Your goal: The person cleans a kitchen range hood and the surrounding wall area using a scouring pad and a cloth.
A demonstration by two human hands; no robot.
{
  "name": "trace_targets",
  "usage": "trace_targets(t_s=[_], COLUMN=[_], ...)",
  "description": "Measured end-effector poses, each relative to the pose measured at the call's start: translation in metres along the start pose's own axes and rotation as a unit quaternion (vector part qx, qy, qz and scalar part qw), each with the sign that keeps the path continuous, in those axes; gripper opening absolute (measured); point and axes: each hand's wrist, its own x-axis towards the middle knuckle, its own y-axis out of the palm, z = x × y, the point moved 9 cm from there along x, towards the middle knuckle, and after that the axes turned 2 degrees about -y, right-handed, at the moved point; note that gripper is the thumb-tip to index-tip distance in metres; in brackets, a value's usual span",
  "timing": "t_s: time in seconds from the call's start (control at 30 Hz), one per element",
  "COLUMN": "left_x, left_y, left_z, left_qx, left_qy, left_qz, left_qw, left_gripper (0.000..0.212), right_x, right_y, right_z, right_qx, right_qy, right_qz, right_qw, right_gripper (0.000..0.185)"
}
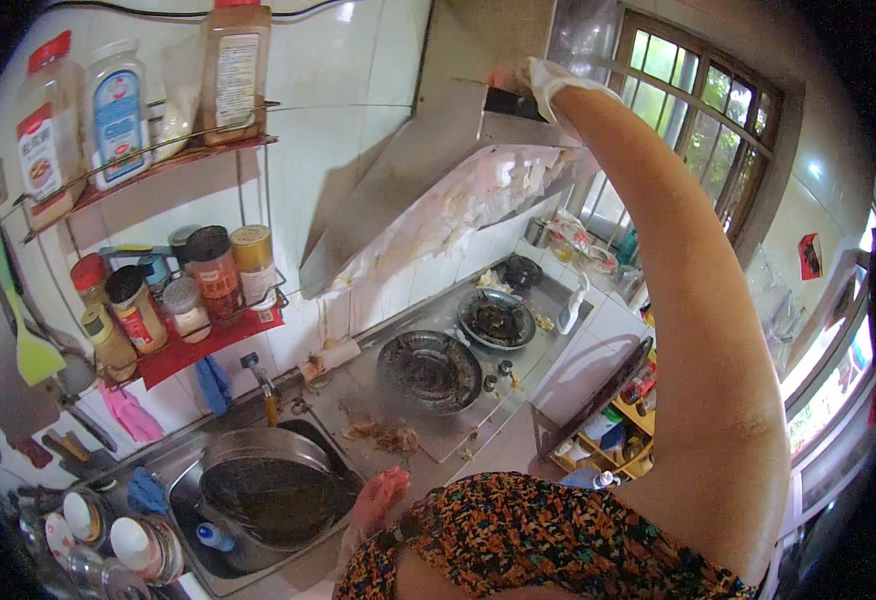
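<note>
My right hand (516,79), in a loose whitish plastic glove, is raised to the upper body of the range hood (408,180). Its fingers press near a dark panel there, and whether they hold a cloth or anything else cannot be seen. Wet, peeling paper-like sheets (475,191) cover the hood's sloping underside. Low by my waist, my left hand (381,495), in a thin see-through glove, has its fingers extended with nothing visible in them. It hovers beside the sink (182,480), where a large round metal pan (269,495) holds dark liquid.
Greasy burner pans (430,371) (496,319) sit on the steel cooktop, near a brown clump of scrubbing fibre (381,433) and food-like scraps. A white spray bottle (574,304) stands at the far right. Wall racks (205,341) carry jars; bowls (134,544) are left of the sink.
</note>
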Motion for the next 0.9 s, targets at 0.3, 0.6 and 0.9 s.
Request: trace_targets(t_s=[0.3,0.6,0.9], left_x=[-0.017,-0.012,-0.007], left_y=[0.007,0.002,0.009], left_z=[-0.023,-0.014,-0.001], left_qx=[0.099,0.063,0.021], left_qy=[0.072,-0.005,-0.032], left_qz=[0.023,-0.022,-0.054], left_qw=[0.992,0.998,0.998], left_gripper=[0.043,0.044,0.040], right_x=[-0.141,-0.027,-0.055], right_y=[-0.070,0.000,-0.015], right_z=[0.142,0.132,0.006], right_qx=[0.318,0.369,0.015], right_qy=[-0.113,-0.252,0.043], right_qz=[0.137,0.233,0.005], right_qw=[0.931,0.864,0.999], right_gripper=[0.037,0.032,0.027])
